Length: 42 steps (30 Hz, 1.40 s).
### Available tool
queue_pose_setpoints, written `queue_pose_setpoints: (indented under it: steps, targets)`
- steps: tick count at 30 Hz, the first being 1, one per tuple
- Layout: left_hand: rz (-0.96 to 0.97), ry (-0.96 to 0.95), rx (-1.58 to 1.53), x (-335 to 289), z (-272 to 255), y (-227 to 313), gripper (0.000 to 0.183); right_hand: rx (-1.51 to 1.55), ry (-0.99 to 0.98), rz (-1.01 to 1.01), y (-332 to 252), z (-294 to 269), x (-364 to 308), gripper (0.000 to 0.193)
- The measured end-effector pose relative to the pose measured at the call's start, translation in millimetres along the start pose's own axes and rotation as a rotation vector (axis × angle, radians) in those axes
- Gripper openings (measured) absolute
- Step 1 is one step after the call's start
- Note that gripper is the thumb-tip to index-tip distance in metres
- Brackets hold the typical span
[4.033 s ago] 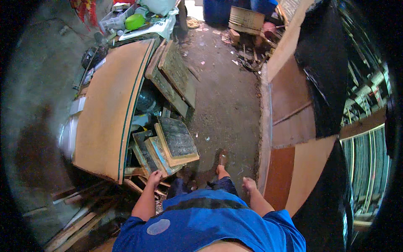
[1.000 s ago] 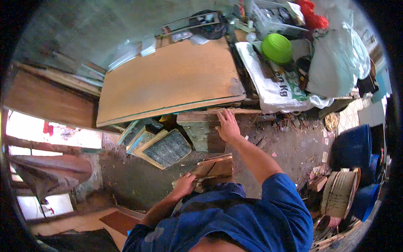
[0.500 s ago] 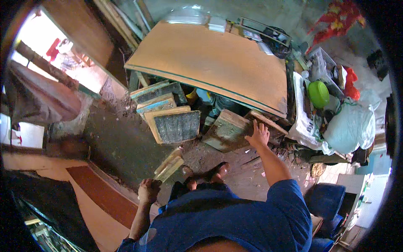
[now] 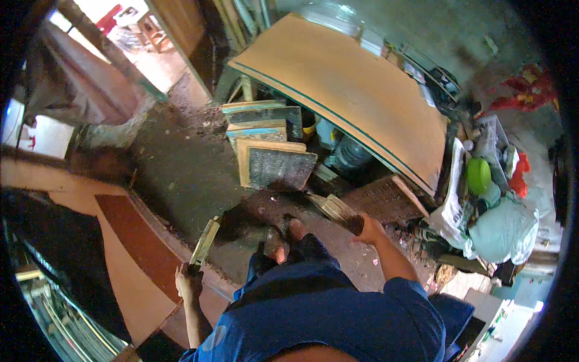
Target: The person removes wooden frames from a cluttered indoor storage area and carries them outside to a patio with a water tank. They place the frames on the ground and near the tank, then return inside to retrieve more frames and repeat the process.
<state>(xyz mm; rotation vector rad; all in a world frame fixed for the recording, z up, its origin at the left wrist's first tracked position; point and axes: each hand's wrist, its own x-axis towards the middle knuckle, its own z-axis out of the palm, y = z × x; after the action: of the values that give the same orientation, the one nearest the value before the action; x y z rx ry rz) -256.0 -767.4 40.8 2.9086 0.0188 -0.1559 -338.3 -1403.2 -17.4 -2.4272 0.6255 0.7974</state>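
Note:
My left hand point(image 4: 188, 282) is closed around the near end of a narrow wooden piece point(image 4: 205, 241), which points away from me over the floor. To the right of my feet, my right hand point(image 4: 369, 230) grips the near end of a wooden board point(image 4: 333, 207), tilted so that its pale edge shows. Just behind that board, a brown wooden panel point(image 4: 386, 200) leans under the table's front edge. Left of it, several flat boards lean in a row, the nearest with a dark grey face point(image 4: 280, 169).
A large table with a tan top point(image 4: 344, 78) stands ahead. Beneath it sits a big clear bottle point(image 4: 350, 154). On the right are a green bowl point(image 4: 479, 175), a grey crate point(image 4: 491, 142) and a stuffed pale bag point(image 4: 505, 234). A tan and red-brown surface point(image 4: 136, 247) lies at left.
My right hand has closed on a board and drawn it toward me, away from the leaning panel. My left hand has moved left with its wooden piece. The view has turned.

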Motion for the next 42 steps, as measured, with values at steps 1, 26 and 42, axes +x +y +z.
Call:
queue_pose_setpoints:
  steps: [1, 26, 42]
  targets:
    - [-0.15, -0.003, -0.107, -8.1, -3.6, -3.7, 0.023, 0.033, 0.005, -0.018, -0.2, 1.0, -0.6, 0.107]
    - [-0.918, 0.207, -0.067, -156.5, -16.1, -11.2, 0.035, -0.147, -0.147, -0.494, -199.2, -72.9, 43.1, 0.096]
    - [-0.889, 0.235, -0.216, -36.2, -8.8, -176.4, 0.039, 0.145, -0.086, -0.646, -531.9, -57.8, 125.2, 0.095]
